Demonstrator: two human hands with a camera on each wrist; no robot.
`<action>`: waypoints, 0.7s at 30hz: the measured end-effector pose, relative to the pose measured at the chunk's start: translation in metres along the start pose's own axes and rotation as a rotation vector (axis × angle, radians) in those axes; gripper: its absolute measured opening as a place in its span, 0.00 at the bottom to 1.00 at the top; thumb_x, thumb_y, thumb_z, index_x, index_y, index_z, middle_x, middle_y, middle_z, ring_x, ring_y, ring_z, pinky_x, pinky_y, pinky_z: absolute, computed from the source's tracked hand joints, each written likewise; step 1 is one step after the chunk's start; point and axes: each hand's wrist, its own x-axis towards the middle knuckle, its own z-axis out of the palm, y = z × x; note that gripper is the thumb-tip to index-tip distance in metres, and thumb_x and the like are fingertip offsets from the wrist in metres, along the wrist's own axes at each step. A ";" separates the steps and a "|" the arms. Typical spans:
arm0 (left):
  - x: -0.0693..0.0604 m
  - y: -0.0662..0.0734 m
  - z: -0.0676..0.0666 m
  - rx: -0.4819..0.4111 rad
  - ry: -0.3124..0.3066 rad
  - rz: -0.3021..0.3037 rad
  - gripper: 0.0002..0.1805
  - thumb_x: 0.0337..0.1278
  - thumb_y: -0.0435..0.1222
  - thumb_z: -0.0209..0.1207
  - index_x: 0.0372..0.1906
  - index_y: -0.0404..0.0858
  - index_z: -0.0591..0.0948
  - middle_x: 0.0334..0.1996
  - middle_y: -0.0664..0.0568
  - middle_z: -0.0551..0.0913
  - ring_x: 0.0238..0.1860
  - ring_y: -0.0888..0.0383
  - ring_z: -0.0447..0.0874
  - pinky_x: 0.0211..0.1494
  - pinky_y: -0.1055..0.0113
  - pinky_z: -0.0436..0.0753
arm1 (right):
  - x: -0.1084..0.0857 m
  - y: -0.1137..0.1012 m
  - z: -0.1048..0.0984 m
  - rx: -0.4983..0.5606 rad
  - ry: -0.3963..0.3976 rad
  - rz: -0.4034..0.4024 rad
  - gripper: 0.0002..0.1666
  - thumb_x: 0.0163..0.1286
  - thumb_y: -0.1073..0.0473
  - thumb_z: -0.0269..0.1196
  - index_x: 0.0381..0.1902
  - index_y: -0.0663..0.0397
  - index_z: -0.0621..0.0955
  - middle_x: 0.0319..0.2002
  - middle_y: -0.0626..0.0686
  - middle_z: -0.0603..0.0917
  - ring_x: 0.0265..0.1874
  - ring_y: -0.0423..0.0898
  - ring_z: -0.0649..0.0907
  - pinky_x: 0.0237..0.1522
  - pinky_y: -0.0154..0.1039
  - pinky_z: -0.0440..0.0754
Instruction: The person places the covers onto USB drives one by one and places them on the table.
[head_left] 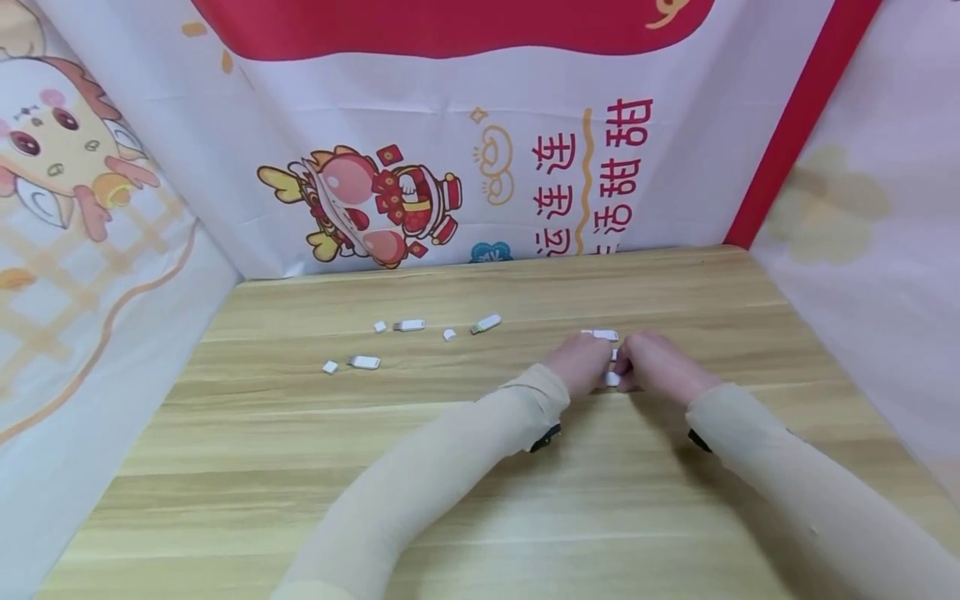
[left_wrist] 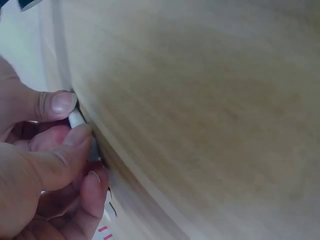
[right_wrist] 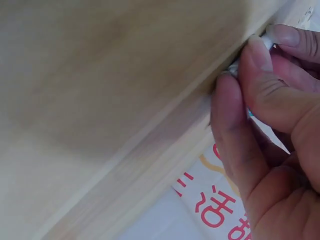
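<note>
Both hands meet over the right part of the wooden table. My left hand (head_left: pixel 581 364) and my right hand (head_left: pixel 660 367) pinch one small white USB stick (left_wrist: pixel 76 119) between thumbs and fingers, one hand at each end. Fingers cover most of it in both wrist views; a white bit (right_wrist: pixel 268 41) shows between the thumbs in the right wrist view. Just beyond the hands, another white USB stick (head_left: pixel 604 335) lies on the table, partly hidden by the left hand. Small white pieces show between the hands in the head view, too covered to tell apart.
To the left on the table (head_left: pixel 450 467) lie three uncapped USB sticks: one front left (head_left: pixel 365 362), one behind it (head_left: pixel 410 326), one nearer the middle (head_left: pixel 486 323). Each has a loose white cap (head_left: pixel 330 367) beside it. A printed cloth (head_left: pixel 450 167) hangs along the back.
</note>
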 end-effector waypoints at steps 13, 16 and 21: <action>-0.003 0.007 0.006 0.024 0.103 -0.012 0.06 0.56 0.28 0.63 0.30 0.42 0.83 0.27 0.57 0.82 0.32 0.60 0.79 0.36 0.72 0.77 | 0.002 -0.011 -0.005 -0.038 -0.025 0.011 0.17 0.38 0.76 0.75 0.15 0.52 0.80 0.17 0.44 0.78 0.21 0.41 0.75 0.28 0.39 0.77; -0.004 0.006 0.009 0.023 0.122 -0.006 0.08 0.58 0.27 0.61 0.32 0.44 0.85 0.30 0.57 0.84 0.34 0.60 0.81 0.39 0.72 0.78 | 0.004 -0.013 -0.004 -0.053 -0.037 0.009 0.18 0.38 0.76 0.76 0.15 0.52 0.78 0.18 0.45 0.77 0.21 0.42 0.75 0.27 0.39 0.76; -0.002 0.005 0.010 0.002 0.137 -0.010 0.09 0.59 0.30 0.62 0.33 0.48 0.86 0.32 0.62 0.85 0.36 0.63 0.81 0.40 0.74 0.77 | 0.010 -0.014 -0.004 -0.081 -0.024 -0.001 0.20 0.35 0.76 0.74 0.16 0.53 0.75 0.19 0.47 0.76 0.22 0.44 0.73 0.27 0.41 0.74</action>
